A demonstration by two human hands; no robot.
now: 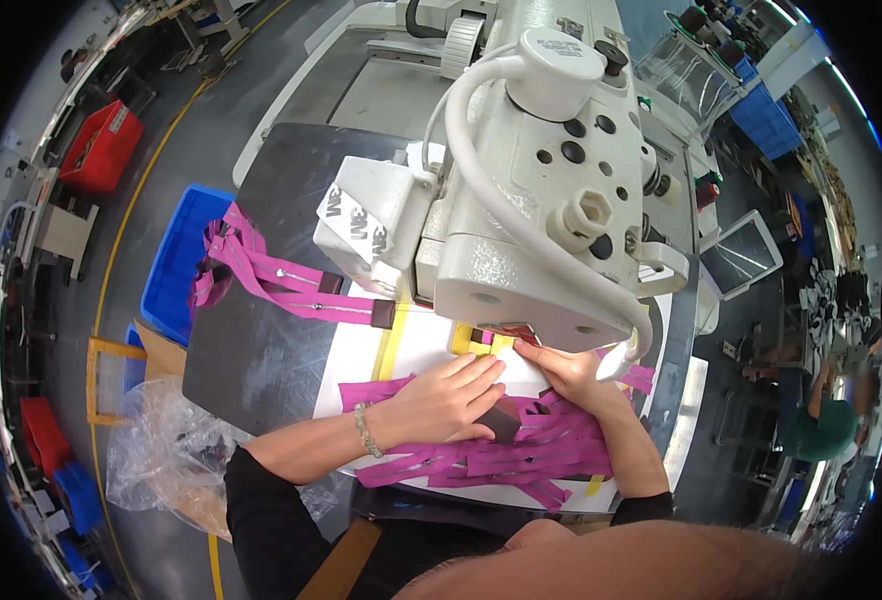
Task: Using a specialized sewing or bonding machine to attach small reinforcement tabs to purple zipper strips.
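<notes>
A white sewing machine point(531, 262) overhangs a white work sheet point(356, 350) with yellow strips point(391, 334). My left hand point(441, 398) lies with fingers stretched out over the work just below the machine head, its thumb by a dark brown piece point(501, 424). My right hand point(571, 375) has its fingers drawn together at the small yellow-and-magenta work area under the head; what they grip is hidden. Magenta zipper strips point(521, 460) lie in a heap beneath and around my wrists. More magenta zippers point(281, 280) with dark brown tabs stretch from the left.
A blue bin point(171, 265) and crumpled clear plastic point(161, 450) are at the left, a red crate point(101, 145) farther back. A dark screen point(736, 255) stands at the right, with a co-worker in green point(816, 430) beyond and thread spools point(696, 22) at the upper right.
</notes>
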